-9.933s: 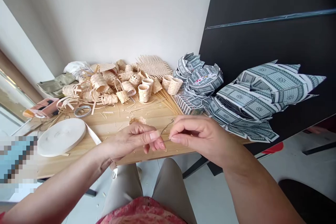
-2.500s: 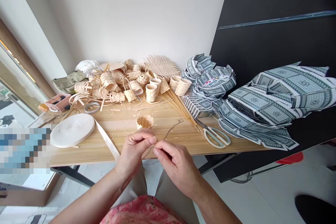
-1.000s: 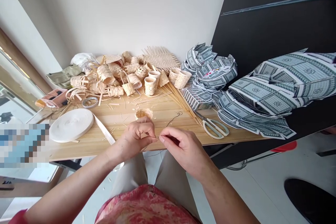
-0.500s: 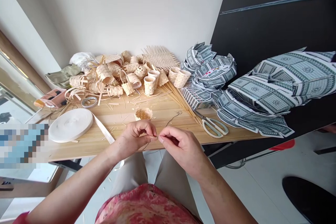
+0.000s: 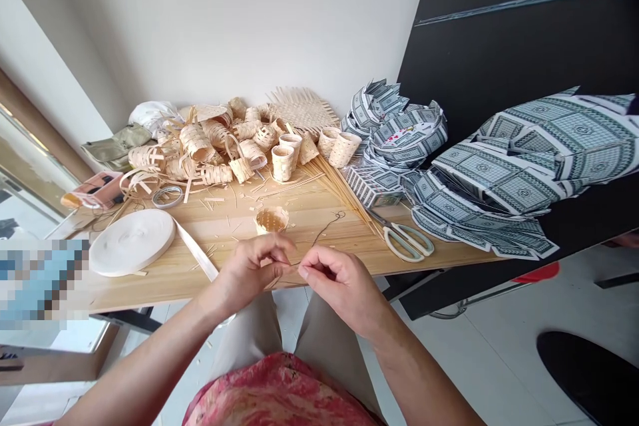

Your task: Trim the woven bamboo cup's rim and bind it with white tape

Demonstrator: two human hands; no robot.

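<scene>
My left hand is over the table's front edge, thumb and fingers pinched on a thin dark thread. Close beside it, my right hand pinches the same thread between thumb and forefinger. A short length spans the small gap between my fingertips; whether a needle is there is too small to tell. More of the dark thread trails from behind my right hand across the tabletop and ends in a loose curl. Just beyond my left hand stands a small woven basket, its lower part partly hidden by the hand.
A roll of white tape lies left, its loose end running toward my left wrist. Scissors lie right, near thin sticks. Behind are a pile of woven baskets and folded-card pieces. Wood scraps litter the table.
My fingertips have drawn slightly apart, the left hand shifting a little left and down. A short stretch of thread now shows between them. The view has tilted slightly.
</scene>
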